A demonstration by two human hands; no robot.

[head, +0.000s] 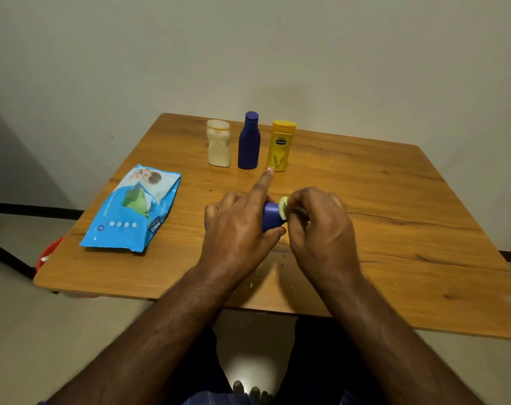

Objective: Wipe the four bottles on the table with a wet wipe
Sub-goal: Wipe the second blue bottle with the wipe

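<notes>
**Small blue bottle held sideways, wipe working at its end**

The left hand [236, 229] has its grip wrapped round a small blue bottle [271, 216], lying on its side just above the desk [394, 200], forefinger stretched out forward. The right hand [321, 226] pinches a bunched wipe [283, 207] against the bottle's exposed end. Three more bottles stand upright in a row at the far side: a white one [218, 143], a tall blue one [249, 141] and a yellow one [280, 146], close together but apart. The wipe pack [131, 209] lies flat to the left.

Judging by its size and plastic look, the held bottle is light and stiff, and a damp wipe will likely make its smooth skin slippery; holding round the body, as now, seems the safe place, leaving the ends free to clean. The wipe is soft and will fold wherever the fingers press it. The standing bottles look narrow-based, the tall blue one especially, so each is best taken round the middle to avoid knocking its neighbour.
</notes>
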